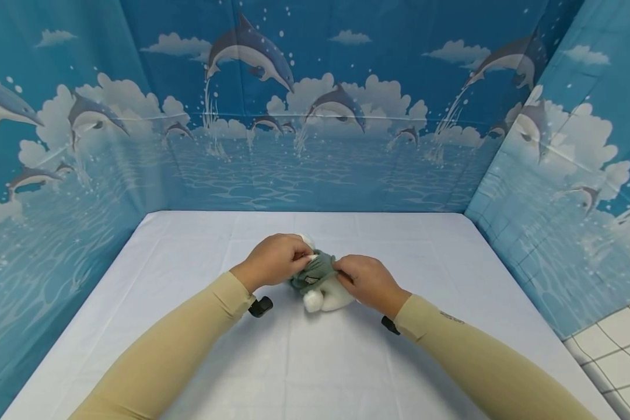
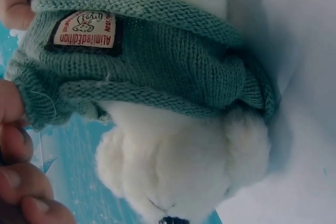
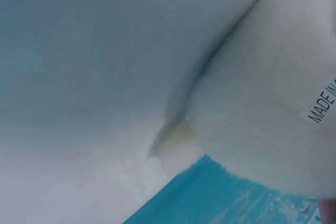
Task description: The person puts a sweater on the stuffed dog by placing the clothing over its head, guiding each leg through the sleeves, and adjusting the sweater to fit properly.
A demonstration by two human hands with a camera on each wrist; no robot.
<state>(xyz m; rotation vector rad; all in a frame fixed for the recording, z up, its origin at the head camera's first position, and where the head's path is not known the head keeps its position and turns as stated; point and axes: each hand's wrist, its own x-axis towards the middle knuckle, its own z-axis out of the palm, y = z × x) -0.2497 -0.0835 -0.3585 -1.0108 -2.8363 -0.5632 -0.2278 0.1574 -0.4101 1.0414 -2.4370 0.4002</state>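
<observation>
Head view: white plush toy [image 1: 337, 294] lies at mid-table on a white cloth [image 1: 315, 367], wearing a green knitted sweater [image 1: 317, 269]. Left hand [image 1: 273, 259], fingers curled, pinches the sweater at one side; right hand [image 1: 371, 281] pinches its edge at the opposite side. Beige sleeves [image 1: 184, 344] on both arms, a black device [image 1: 261, 307] at the left wrist. Blue curtain [image 1: 315, 169] printed with leaping dolphins behind and to both sides. Left wrist view: sweater spans the toy's middle, rolled edges, patch [image 2: 86, 30] reading "Limited Edition", upside down here; toy's head below it, dark nose [image 2: 174, 220] at the lower border. Fingertips along the left border, some against the knit. Right wrist view: pale plush, blurred, with label [image 3: 324, 100] showing "MADE IN"; grip cannot be told from here.
</observation>
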